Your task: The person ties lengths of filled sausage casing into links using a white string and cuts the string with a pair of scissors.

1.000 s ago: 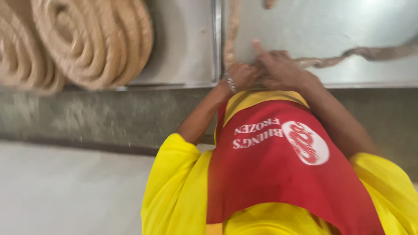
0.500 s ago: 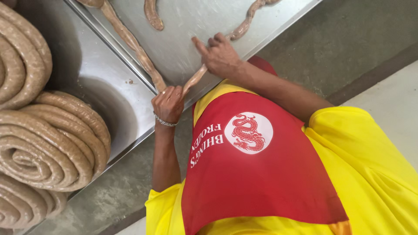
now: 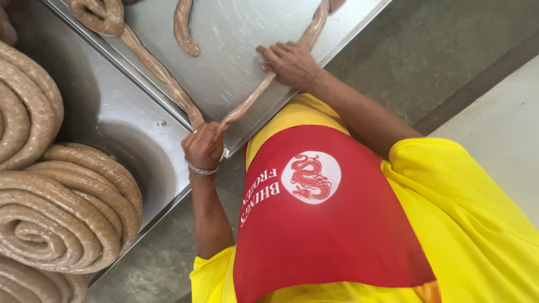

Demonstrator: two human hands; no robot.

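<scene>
Head view: left hand pinching the sausage rope shut at the steel tray edge, right hand pressed flat-fingered on it further along. Judging by this, far from finished: big coils wound at left, loose rope still unlinked on the tray.

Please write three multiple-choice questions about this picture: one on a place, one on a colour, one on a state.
1. Where do the coiled sausages lie?
A. in the deep steel tray
B. on the floor
C. on the apron

2. What colour is the apron?
A. blue
B. red
C. green

3. The left hand is:
A. open in the air
B. shut on the sausage strand
C. flat on the floor

Answers:
1 A, the coils fill that tray.
2 B, it is red over a yellow shirt.
3 B, its grip pinches the strand's bend.
</scene>
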